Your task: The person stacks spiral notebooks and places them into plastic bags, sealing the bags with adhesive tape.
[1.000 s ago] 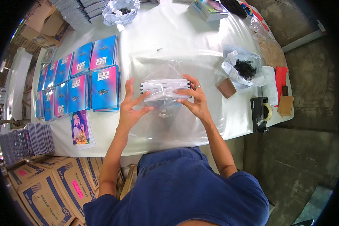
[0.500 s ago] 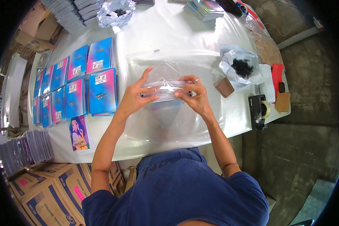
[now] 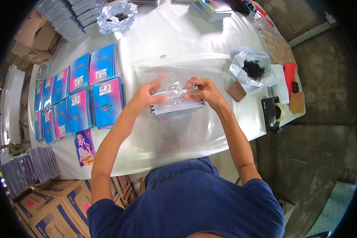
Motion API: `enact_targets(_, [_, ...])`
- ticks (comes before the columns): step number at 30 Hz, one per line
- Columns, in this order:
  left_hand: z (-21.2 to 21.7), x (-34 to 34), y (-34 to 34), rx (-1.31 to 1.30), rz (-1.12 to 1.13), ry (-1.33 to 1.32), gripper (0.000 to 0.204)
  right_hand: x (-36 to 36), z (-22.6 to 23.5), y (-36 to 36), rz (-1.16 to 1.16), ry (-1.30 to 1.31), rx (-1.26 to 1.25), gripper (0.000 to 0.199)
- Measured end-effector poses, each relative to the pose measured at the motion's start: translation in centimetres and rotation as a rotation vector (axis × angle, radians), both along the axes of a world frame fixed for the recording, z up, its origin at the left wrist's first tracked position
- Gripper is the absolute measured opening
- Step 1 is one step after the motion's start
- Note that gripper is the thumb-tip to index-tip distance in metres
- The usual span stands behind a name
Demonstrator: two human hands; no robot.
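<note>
A small stack of spiral notebooks [image 3: 177, 108] stands on edge in front of me, wrapped in clear plastic film [image 3: 176, 81]. White page edges face up, and dark coil ends show at both sides. My left hand [image 3: 148, 97] grips the stack's left end, thumb along the top edge and fingers on the far side, slightly blurred. At the right end, my right hand [image 3: 205, 92] pinches the film between bent fingers, its thumb pressed on the top edge. Loose film puffs up between both hands. Another transparent sheet [image 3: 146, 133] lies beneath on the table.
Rows of blue-pink notebooks [image 3: 107, 101] lie left, near a purple illustrated cover [image 3: 84, 146]. Right are a paper-lined heap of black coils [image 3: 253, 69], a brown block [image 3: 236, 91] and a tape dispenser [image 3: 271, 115]. Cartons [image 3: 63, 206] stand below the table's left edge.
The film now bunches higher above the stack. My right fingers have lifted and drawn closer together on it, while the left hand's fingers have curled over the far side.
</note>
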State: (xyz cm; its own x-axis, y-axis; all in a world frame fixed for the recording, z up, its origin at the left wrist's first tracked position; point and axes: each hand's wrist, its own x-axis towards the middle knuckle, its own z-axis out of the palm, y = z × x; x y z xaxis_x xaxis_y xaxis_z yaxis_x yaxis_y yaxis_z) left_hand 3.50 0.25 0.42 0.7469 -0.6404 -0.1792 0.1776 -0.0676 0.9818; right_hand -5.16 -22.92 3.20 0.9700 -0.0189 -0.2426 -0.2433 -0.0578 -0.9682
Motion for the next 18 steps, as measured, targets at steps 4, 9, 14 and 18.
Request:
enact_targets(4, [-0.1,2.3,0.1,0.144,-0.337,0.170,0.055,0.1,-0.4,0.2,-0.054,-0.017,0.033,0.021])
enact_targets(9, [0.5,2.5,0.1,0.169,-0.386,0.139,0.050,0.0,0.2,0.6,-0.028,-0.084,0.050,0.024])
enact_targets(14, [0.9,2.7,0.1,0.000,-0.545,0.017,0.043,0.0,0.5,0.8,0.066,-0.130,-0.051,0.027])
enact_targets(18, [3.5,1.9,0.3,0.350,-0.663,-0.620,0.056,-0.5,0.0,1.1,0.056,-0.234,-0.197,0.028])
